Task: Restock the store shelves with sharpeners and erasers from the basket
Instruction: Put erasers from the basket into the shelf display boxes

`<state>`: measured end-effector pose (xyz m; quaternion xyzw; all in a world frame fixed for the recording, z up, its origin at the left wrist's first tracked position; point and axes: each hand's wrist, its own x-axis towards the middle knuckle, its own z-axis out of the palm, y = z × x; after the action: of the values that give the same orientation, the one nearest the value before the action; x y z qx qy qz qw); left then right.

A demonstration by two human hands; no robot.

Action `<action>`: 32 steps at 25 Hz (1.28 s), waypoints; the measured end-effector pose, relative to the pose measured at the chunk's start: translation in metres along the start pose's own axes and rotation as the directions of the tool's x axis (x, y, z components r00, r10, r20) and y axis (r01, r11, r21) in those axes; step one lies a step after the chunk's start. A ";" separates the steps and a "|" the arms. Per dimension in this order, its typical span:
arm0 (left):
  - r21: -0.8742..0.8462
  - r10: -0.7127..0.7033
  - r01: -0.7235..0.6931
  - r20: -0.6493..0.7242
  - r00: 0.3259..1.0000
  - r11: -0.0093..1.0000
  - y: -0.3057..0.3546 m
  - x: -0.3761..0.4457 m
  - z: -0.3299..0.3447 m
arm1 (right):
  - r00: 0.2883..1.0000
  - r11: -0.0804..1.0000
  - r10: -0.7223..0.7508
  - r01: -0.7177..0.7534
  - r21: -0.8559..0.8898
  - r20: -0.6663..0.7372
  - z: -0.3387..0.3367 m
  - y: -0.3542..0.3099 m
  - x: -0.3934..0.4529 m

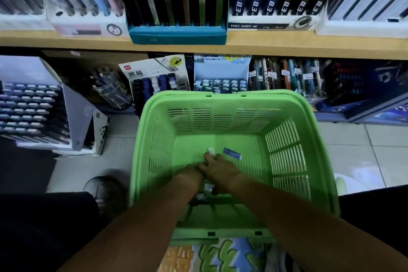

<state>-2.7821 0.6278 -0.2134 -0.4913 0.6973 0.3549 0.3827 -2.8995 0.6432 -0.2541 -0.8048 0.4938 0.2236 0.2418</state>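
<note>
View from the head camera, with the green basket (223, 104) as the reference for all positions. I see the basket standing on the tiled floor directly in front of the lowest shelf (331, 51), its far rim close to the open display boxes of small stock (220, 85); I judge it was set there so that items can pass from basket to shelf with a short reach. Both forearms enter over the basket's near rim and meet low inside it. My right hand (217, 166) lies palm down on the basket floor, its fingers loosely curled and their tips touching a small white piece (211, 151), probably an eraser or sharpener; the grasp does not look complete, and I cannot tell whether the piece is yet pinched. My left hand (189, 171) sits just beside the right, largely covered by it, so I cannot tell whether it is clenched, released, or holding anything. A blue-wrapped eraser (232, 153) lies loose on the basket floor just beyond the right hand, untouched. A few more small pale items (207, 190) show beneath the wrists, near the basket's near wall, too dim to identify. Judged from this, the basket is nearly emptied and the restocking is far along.
</note>
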 end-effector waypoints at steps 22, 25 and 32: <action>0.040 0.016 -0.002 -0.338 0.941 0.999 -0.010 0.032 -0.003 | 0.951 0.935 0.264 -0.212 0.285 -0.159 -0.015 0.031 0.001; 0.041 0.036 -0.025 -0.303 0.952 0.999 -0.012 0.034 0.008 | 0.951 0.931 0.272 -0.221 0.290 -0.148 -0.017 0.029 0.000; -0.298 -0.087 -0.019 -0.336 0.938 0.954 -0.006 0.042 0.010 | 0.940 0.889 0.318 -0.250 0.383 -0.124 -0.013 0.031 -0.001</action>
<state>-2.7842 0.6178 -0.2560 -0.6098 0.6837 0.3569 0.1825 -2.9269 0.6241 -0.2487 -0.6824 0.6592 0.0871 0.3037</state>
